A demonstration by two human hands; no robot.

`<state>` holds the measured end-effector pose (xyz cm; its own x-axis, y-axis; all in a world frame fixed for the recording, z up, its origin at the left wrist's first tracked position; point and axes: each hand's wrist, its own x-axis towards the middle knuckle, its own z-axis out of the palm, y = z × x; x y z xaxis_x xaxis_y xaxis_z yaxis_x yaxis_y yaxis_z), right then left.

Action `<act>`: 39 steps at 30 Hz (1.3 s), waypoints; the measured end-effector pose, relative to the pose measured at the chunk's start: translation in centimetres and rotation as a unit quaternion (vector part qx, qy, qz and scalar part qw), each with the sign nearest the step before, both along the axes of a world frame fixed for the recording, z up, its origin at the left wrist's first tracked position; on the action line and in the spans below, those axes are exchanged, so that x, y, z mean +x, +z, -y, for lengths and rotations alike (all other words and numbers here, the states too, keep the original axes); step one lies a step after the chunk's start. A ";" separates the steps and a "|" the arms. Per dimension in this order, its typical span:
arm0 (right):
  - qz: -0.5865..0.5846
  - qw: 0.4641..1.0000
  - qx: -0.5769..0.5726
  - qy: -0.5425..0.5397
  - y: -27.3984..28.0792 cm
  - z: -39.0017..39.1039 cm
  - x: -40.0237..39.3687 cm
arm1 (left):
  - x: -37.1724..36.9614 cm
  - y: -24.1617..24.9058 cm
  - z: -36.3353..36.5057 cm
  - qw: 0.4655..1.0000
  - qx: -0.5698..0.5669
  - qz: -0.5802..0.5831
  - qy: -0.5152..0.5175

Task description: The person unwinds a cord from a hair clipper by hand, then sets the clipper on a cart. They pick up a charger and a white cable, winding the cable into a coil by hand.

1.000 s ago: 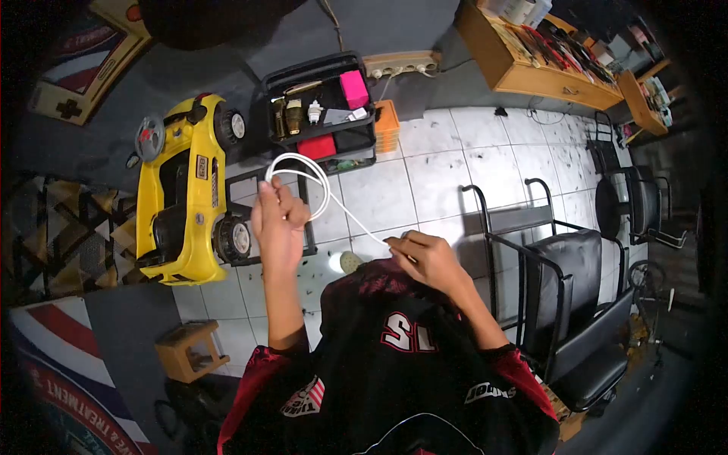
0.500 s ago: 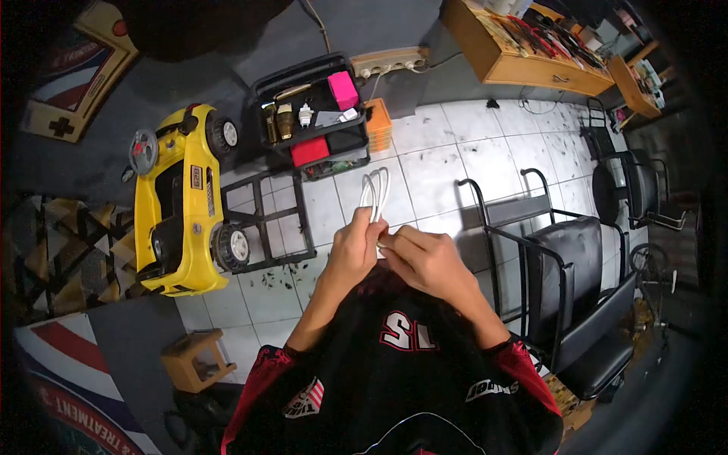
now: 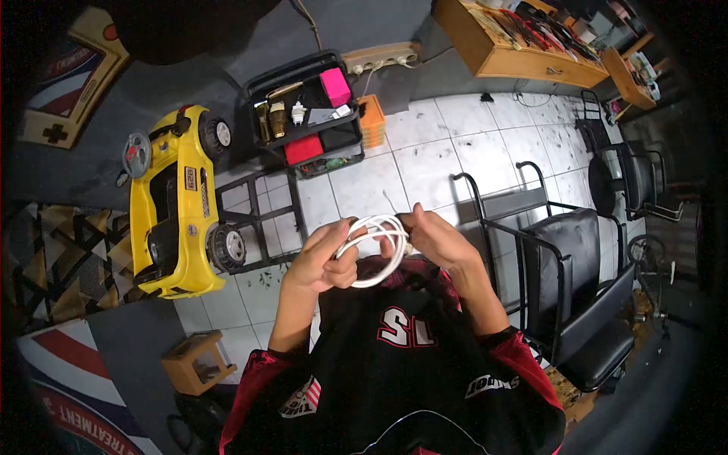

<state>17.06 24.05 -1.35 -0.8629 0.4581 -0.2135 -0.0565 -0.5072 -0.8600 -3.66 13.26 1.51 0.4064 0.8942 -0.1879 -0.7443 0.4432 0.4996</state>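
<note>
A white cable (image 3: 396, 265), wound into a round coil of several loops, is held up in front of my chest. My left hand (image 3: 324, 259) closes around the coil's left side, fingers curled over the strands. On the other side, my right hand (image 3: 442, 241) grips the cable at the coil's right edge; its thumb points up and some fingertips show inside the loop. Part of the right fingers is hidden behind the strands, and the cable's ends cannot be made out clearly.
A black tiered cart (image 3: 303, 76) holds clippers and small boxes beside an orange basket (image 3: 371, 121). To the left stands a yellow toy car (image 3: 182, 220); to the right, a black padded chair (image 3: 565, 246). A wooden drawer unit (image 3: 523, 68) is at the far wall.
The narrow, elongated bundle of cable has spread into a wide round coil. My hands have moved apart, the left one outward to the left and the right one slightly upward.
</note>
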 end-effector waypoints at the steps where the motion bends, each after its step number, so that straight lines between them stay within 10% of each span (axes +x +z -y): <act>1: -0.060 0.995 -0.080 0.022 -0.3 0.0 0.1 | -0.3 -0.5 0.1 1.000 -0.019 0.010 -0.010; 7: -0.095 0.949 -0.288 -0.086 1.5 0.4 -0.7 | 0.0 -0.4 0.7 0.991 -0.068 -0.110 -0.045; 20: -0.083 0.960 -0.241 0.114 -2.9 2.5 0.0 | -0.3 0.5 1.8 0.986 0.007 -0.021 -0.168; 32: -0.082 0.958 -0.273 -0.041 -0.6 3.3 -0.1 | 0.6 -0.7 2.4 0.987 -0.080 -0.037 -0.137; 39: 0.017 0.992 0.031 -0.118 0.6 2.8 0.4 | 1.4 -0.8 2.3 0.987 -0.154 -0.035 -0.027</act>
